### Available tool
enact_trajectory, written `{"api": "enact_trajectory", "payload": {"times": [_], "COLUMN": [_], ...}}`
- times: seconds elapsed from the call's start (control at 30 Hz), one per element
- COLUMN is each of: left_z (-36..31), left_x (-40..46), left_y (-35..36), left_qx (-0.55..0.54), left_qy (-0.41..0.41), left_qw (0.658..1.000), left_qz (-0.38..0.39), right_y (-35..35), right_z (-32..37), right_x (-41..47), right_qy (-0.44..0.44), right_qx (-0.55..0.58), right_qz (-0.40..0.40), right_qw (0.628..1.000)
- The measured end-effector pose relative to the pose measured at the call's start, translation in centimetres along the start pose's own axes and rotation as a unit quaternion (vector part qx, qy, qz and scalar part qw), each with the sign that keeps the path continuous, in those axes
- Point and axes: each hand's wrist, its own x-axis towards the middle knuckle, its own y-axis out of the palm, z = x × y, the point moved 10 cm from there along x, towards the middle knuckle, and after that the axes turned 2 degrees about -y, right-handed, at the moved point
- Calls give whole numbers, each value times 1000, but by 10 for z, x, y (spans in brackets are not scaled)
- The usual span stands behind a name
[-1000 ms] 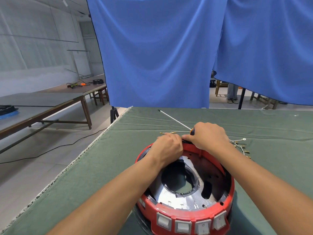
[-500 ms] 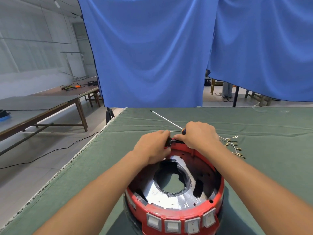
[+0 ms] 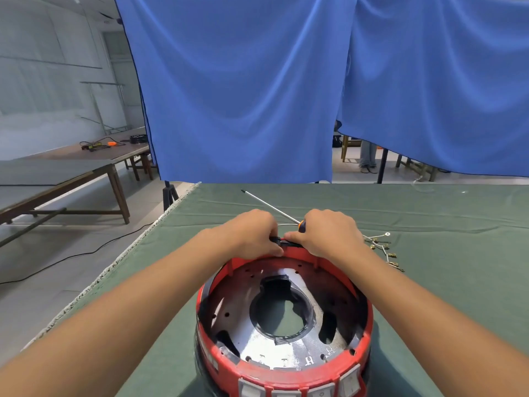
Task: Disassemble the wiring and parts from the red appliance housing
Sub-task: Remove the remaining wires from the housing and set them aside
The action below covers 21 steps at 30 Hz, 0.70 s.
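At one red housing's point(image 3: 283, 365) far rim, left hand point(image 3: 252, 233) and right hand point(image 3: 329, 234) both pinch one black part point(image 3: 282, 242).

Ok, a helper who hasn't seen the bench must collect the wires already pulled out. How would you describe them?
Start at the green table and find the red housing near its front edge. Past the housing's far right side, beyond the right hand, lies a loose bunch of wires. They are thin and pale with small brass end clips, unlike the straight screwdriver nearby.

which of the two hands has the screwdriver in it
The right hand: the screwdriver pokes out of it, its orange handle end at the fingers. The left hand pinches only a black part at the red housing's far rim.
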Motion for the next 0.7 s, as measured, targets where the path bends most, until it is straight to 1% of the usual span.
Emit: {"api": "enact_trajectory", "payload": {"times": [0.07,0.1,0.2,0.3,0.37,0.5,0.63,0.7], "left_z": [-7,-8,0,8,5,-6,-2,-2], "left_x": [5,7,13,16,16,15,16,15], "left_y": [-2,-3,-7,-7,-6,-3,-7,-7], "left_qx": [36,37,-24,-78,-55,57,41,54], "left_qy": [7,10,-3,-22,-17,7,13,20], "left_qw": [999,998,995,991,993,996,998,998], "left_qz": [39,58,94,109,102,66,43,21], "right_y": [1,1,2,4,5,3,-4,-3], "right_z": [0,0,0,-1,-1,-2,6,6], "right_x": [0,0,0,2,3,0,-1,0], "right_qy": [3,3,0,0,2,4,-6,-4], "right_qx": [-1,-1,-2,2,6,8,-18,-15], "right_qz": [2,3,7,12,13,9,-19,-17], "right_qw": [1000,1000,1000,1000,1000,1000,1000,1000]}}
